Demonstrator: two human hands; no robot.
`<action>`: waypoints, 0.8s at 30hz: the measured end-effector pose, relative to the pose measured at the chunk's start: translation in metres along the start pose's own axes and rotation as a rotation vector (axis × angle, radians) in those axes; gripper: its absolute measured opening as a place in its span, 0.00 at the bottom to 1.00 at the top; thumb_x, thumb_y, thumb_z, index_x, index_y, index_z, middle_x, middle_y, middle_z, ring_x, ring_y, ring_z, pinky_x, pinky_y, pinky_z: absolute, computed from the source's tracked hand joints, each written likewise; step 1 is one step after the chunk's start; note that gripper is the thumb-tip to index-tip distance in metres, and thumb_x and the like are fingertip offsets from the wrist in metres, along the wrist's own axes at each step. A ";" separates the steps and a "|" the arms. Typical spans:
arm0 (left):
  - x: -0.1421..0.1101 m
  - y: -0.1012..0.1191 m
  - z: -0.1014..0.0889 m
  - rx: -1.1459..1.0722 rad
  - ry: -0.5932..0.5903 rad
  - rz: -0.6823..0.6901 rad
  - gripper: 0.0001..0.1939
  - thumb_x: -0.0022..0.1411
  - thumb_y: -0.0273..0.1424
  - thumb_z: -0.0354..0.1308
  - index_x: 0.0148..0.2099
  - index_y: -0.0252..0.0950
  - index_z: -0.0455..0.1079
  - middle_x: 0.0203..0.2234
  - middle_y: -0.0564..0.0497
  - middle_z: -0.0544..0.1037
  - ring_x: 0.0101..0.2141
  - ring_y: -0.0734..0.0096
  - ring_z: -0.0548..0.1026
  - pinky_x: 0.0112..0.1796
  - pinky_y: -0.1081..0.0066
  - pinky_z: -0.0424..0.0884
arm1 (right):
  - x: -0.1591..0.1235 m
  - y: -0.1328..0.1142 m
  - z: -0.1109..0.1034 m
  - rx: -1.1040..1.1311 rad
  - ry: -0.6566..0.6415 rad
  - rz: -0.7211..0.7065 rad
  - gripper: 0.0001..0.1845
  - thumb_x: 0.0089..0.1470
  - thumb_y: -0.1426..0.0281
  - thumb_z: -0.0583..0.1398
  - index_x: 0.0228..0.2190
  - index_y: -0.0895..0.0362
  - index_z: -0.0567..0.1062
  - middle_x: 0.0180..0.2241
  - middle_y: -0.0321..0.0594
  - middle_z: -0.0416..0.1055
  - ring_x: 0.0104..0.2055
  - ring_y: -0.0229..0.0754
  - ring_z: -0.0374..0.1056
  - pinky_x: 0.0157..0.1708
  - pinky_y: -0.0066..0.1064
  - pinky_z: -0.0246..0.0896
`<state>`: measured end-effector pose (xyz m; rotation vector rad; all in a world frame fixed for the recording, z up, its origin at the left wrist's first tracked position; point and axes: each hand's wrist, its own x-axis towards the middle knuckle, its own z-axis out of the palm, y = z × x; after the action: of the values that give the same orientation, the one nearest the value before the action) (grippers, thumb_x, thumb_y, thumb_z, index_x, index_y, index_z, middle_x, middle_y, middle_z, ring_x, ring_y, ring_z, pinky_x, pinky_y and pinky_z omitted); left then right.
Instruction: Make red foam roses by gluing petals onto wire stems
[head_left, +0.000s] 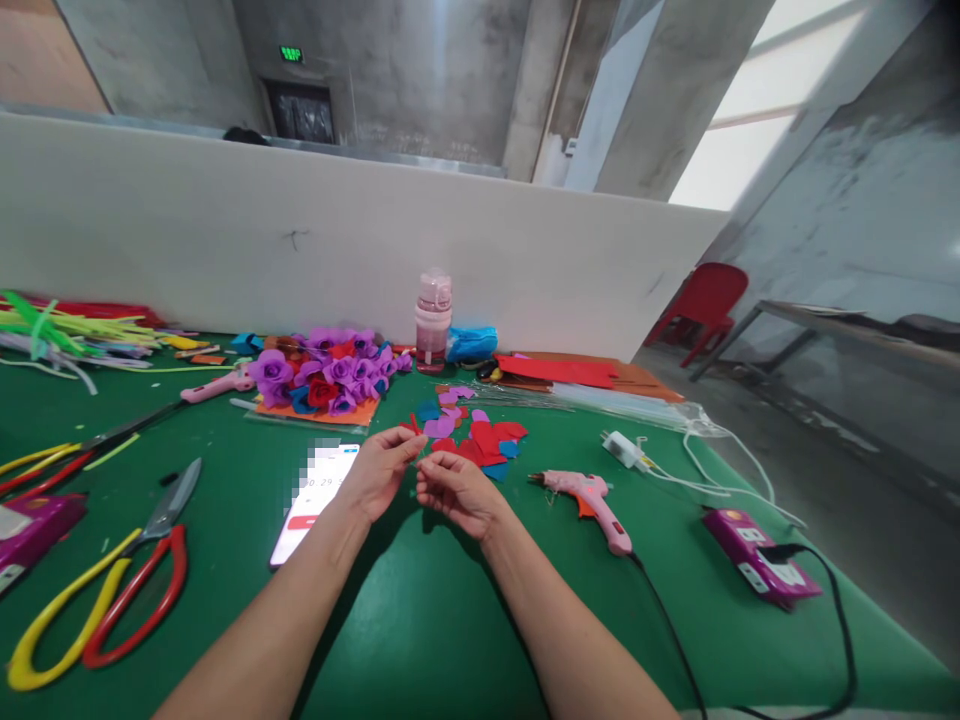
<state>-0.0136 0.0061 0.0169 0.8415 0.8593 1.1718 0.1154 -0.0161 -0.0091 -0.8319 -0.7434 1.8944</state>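
Close together over the middle of the green table, my left hand [381,468] and my right hand [459,490] are each closed in a pinch, fingertips nearly meeting. What they pinch is too small to make out. A bit of red shows just past my left fingertips, but I cannot tell whether it is held. Beyond my fingers lie cut red petal pieces [487,440], with purple pieces [441,427] and blue ones among them. My left forearm partly covers a lit phone [322,490]. To the right of my right hand rests a pink glue gun [581,490].
Purple and red paper flowers [341,370] are heaped behind the phone, beside a pink bottle [433,325]. Large scissors [142,560] lie at left. A purple power box [757,560], cables and a white plug [626,450] occupy the right. A white partition [337,220] borders the back.
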 end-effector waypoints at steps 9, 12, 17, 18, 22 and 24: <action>0.002 -0.003 -0.003 -0.023 -0.029 0.029 0.14 0.39 0.31 0.71 0.23 0.33 0.67 0.18 0.58 0.67 0.22 0.82 0.64 0.26 0.79 0.61 | 0.000 -0.001 0.002 -0.128 0.127 -0.129 0.18 0.28 0.63 0.73 0.21 0.59 0.75 0.18 0.29 0.67 0.20 0.28 0.61 0.23 0.23 0.58; 0.003 -0.002 -0.003 -0.023 -0.024 0.023 0.15 0.45 0.36 0.68 0.32 0.33 0.72 0.23 0.55 0.71 0.25 0.80 0.67 0.28 0.78 0.63 | 0.000 -0.002 0.001 -0.070 0.120 -0.107 0.17 0.29 0.62 0.72 0.21 0.58 0.75 0.17 0.29 0.66 0.20 0.28 0.60 0.25 0.23 0.57; 0.006 -0.004 -0.005 0.046 0.000 0.023 0.15 0.43 0.35 0.69 0.32 0.32 0.74 0.26 0.52 0.73 0.26 0.79 0.67 0.28 0.77 0.61 | 0.001 -0.003 -0.001 -0.015 0.116 -0.089 0.17 0.29 0.63 0.72 0.21 0.59 0.75 0.16 0.28 0.65 0.21 0.28 0.60 0.27 0.24 0.58; 0.006 -0.005 -0.004 0.064 -0.005 0.026 0.15 0.42 0.34 0.70 0.32 0.32 0.74 0.26 0.52 0.73 0.26 0.79 0.66 0.28 0.77 0.61 | 0.001 -0.002 -0.001 -0.017 0.113 -0.085 0.17 0.30 0.63 0.72 0.21 0.59 0.75 0.16 0.28 0.65 0.21 0.28 0.60 0.27 0.24 0.58; 0.004 -0.006 -0.003 0.106 0.001 0.063 0.12 0.41 0.34 0.70 0.25 0.33 0.73 0.22 0.54 0.72 0.25 0.78 0.66 0.28 0.77 0.61 | 0.001 -0.001 0.000 -0.027 0.092 -0.074 0.17 0.29 0.63 0.73 0.21 0.59 0.75 0.16 0.28 0.65 0.20 0.28 0.59 0.27 0.24 0.58; 0.003 -0.005 -0.002 0.108 0.013 0.084 0.12 0.40 0.34 0.70 0.23 0.33 0.71 0.20 0.55 0.71 0.24 0.79 0.65 0.27 0.77 0.61 | 0.001 0.000 0.000 -0.028 0.087 -0.070 0.17 0.29 0.63 0.73 0.21 0.59 0.75 0.16 0.28 0.65 0.20 0.28 0.59 0.27 0.24 0.58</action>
<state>-0.0127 0.0082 0.0112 0.9667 0.9111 1.2140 0.1153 -0.0146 -0.0093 -0.8892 -0.7379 1.7779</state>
